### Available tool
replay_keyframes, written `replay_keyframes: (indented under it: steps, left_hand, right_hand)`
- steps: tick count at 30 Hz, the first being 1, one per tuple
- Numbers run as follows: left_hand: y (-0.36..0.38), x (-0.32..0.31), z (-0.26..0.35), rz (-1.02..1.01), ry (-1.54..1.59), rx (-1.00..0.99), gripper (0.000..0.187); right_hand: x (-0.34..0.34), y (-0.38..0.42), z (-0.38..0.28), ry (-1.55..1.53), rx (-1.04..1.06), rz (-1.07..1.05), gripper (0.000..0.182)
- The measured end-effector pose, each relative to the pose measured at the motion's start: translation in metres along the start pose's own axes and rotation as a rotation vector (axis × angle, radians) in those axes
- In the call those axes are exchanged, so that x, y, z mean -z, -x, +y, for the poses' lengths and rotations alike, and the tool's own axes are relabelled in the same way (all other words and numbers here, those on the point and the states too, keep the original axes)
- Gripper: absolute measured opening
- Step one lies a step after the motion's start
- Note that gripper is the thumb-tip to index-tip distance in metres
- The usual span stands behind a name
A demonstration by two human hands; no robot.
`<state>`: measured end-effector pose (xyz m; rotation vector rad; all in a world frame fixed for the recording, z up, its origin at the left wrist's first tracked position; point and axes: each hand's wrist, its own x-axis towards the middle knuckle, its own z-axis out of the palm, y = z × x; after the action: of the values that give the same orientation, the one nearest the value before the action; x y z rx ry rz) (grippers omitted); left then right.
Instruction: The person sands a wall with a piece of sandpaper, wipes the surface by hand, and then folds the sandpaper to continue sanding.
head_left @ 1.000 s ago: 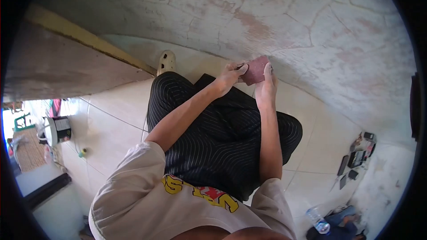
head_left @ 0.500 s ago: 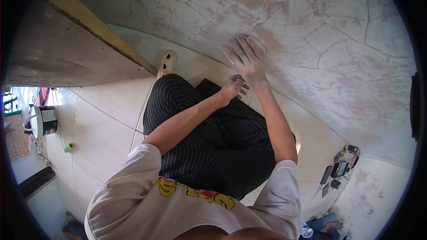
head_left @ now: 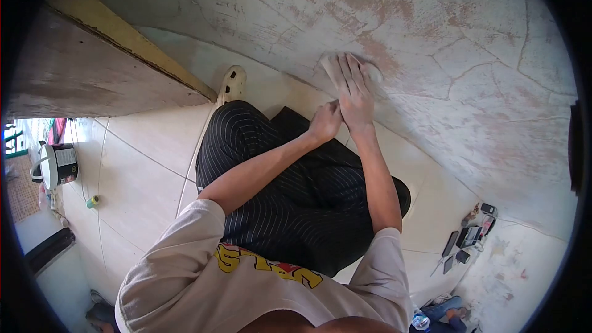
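Left hand (head_left: pixel 325 122) curled closed beside the right wrist, right hand (head_left: pixel 356 95) laid flat, fingers over a thin, dusty, pale-edged sheet (head_left: pixel 374 73), mostly hidden against the far wall (head_left: pixel 444 37), chalky, finely cracked, blotched reddish-brown.

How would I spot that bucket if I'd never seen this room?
Find the big board with the yellow edge, upper left. Just below it in the picture, on the pale tiled floor, is the bucket. It is white and black, far bigger than the small yellow-green item nearby.
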<state>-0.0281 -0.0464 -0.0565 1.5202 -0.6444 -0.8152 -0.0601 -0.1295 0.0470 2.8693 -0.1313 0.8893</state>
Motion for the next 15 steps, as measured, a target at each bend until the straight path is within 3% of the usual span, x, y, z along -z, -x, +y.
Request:
replay_keyframes:
  steps: [3, 7, 10, 12, 15]
  left_hand:
    - [-0.005, 0.0, -0.011, 0.098, 0.076, -0.082, 0.028]
    - [0.002, 0.003, -0.008, -0.018, 0.08, -0.105, 0.027]
    - [0.009, 0.01, 0.009, -0.011, 0.032, -0.06, 0.026]
    - [0.012, 0.013, 0.013, -0.007, 0.055, 0.061, 0.026]
    - [0.006, 0.011, 0.01, 0.001, 0.041, -0.02, 0.025]
  right_hand:
    - [0.004, -0.008, -0.003, -0.056, -0.014, 0.011, 0.053]
    - [0.025, -0.004, 0.001, -0.106, -0.023, -0.045, 0.053]
    - [0.016, 0.021, 0.019, -0.071, 0.0, 0.031, 0.053]
    - [0.011, 0.033, 0.022, -0.024, -0.01, 0.031, 0.051]
    - [0.01, 0.034, 0.019, -0.03, -0.018, 0.048, 0.05]
